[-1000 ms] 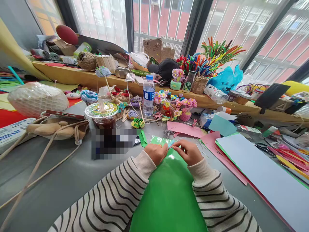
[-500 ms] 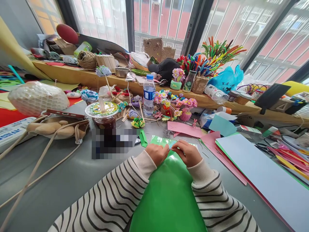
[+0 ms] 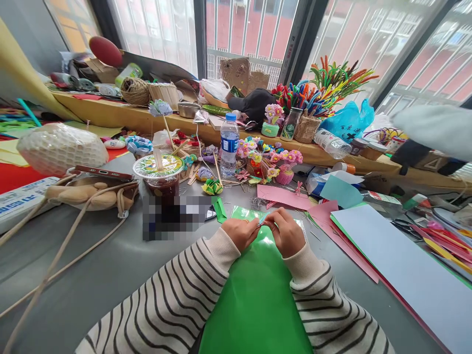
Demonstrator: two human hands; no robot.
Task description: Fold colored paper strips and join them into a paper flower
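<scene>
Between my two hands is a small light-blue strip (image 3: pixel 263 219), thin and mostly covered by fingers; its kind is too small to make out. My left hand (image 3: pixel 241 233) pinches it from one side with thumb and forefinger. From the other side, the fingers of my right hand (image 3: pixel 285 232) are closed on its end. Both hands are above a glossy green sheet (image 3: pixel 258 305) that runs toward me. A folded green paper piece (image 3: pixel 220 210) lies just beyond my left hand. Past it is a small green and yellow paper flower (image 3: pixel 212 186).
A lidded drink cup (image 3: pixel 158 172) and a water bottle (image 3: pixel 229 145) stand beyond my hands. Left is a beige corded bag (image 3: pixel 92 196) with a phone on it. Paper sheets (image 3: pixel 401 265) and scissors (image 3: pixel 403 225) lie right. Crochet flowers (image 3: pixel 273 157) are at the back. A blurred pale shape (image 3: pixel 431 130) is at upper right.
My right hand has turned and drawn slightly up and left, its fingers still on the strip. A blurred pale shape has appeared at the upper right. The view has shifted slightly.
</scene>
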